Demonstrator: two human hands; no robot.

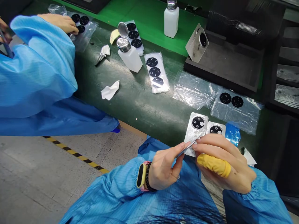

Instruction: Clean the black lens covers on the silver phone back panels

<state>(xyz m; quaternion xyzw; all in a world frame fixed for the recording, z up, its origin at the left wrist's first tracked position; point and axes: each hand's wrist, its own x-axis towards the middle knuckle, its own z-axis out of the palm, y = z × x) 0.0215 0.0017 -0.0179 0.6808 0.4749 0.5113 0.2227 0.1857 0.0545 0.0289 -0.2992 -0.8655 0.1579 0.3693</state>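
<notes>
From the head camera, your left hand (163, 168) pinches the near end of a thin metal tool, probably tweezers (188, 147), between thumb and fingertips. Your right hand (221, 163), with a yellow finger cot (213, 165) on one finger, closes around the lower edge of a silver back cover (195, 132) and meets the tool's tip there. Both hands are closed, held close together near the front edge of the bench, just above your lap.

The cover in your grip carries a black octagonal camera ring (198, 122) at its far end. A second silver cover (216, 128) lies just to its right, touching it, and a blue scrap (232, 133) sits beside that.

You look to be at the fitting or picking step, with the tool working at the cover's near edge. The next move likely calls for a steady tip and a firm hold on the cover, so that the part does not slip or scratch.

Farther off on the dark green mat (140, 102) lie clear bags (235, 107) of black rings, a strip of three rings (156, 72), a white dispenser bottle (129, 54) and crumpled wipes (110, 90). At far left a co-worker's hand (62, 22) rests on another bag of rings.
</notes>
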